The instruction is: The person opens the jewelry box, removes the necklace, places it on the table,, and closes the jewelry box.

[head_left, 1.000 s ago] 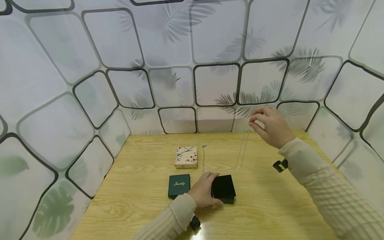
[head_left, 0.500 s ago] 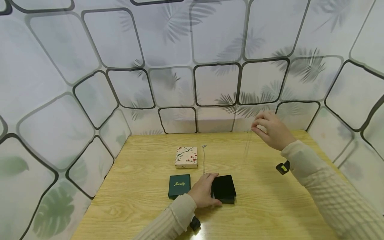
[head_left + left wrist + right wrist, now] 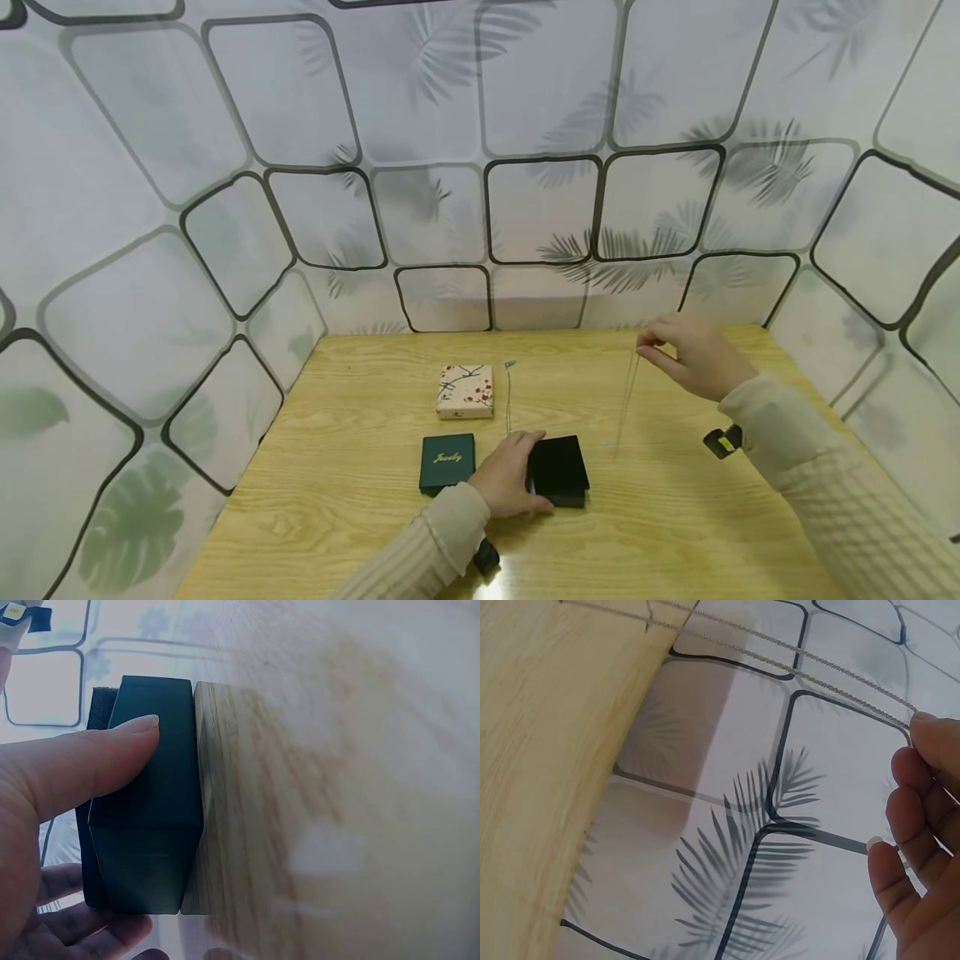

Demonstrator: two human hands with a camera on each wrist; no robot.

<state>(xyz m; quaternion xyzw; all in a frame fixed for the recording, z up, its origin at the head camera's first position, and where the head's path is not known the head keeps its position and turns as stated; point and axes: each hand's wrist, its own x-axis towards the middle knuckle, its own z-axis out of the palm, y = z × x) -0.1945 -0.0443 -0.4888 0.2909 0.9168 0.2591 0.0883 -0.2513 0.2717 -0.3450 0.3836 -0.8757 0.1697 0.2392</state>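
My right hand point(image 3: 693, 357) is raised over the right side of the table. Between thumb and forefinger it pinches a thin silver chain necklace point(image 3: 793, 673), which hangs down in two strands. My left hand point(image 3: 506, 479) grips a dark green jewelry box base point(image 3: 154, 787) on the table, thumb on its near side and fingers toward the far side. A black foam insert point(image 3: 558, 463) lies on top of that base, sitting slightly askew. From behind the left hand a second fine chain point(image 3: 509, 396) runs back across the table to a small silver piece.
Left of the left hand lies a dark green lid point(image 3: 447, 460) marked "Jewelry". Farther back is a cream floral box point(image 3: 465, 392). The wooden table point(image 3: 360, 400) ends at a patterned cloth backdrop point(image 3: 427, 217) behind and at the sides.
My right hand has come down and a little to the right, lowering the hanging necklace toward the table. The left hand and the box base stay where they were.
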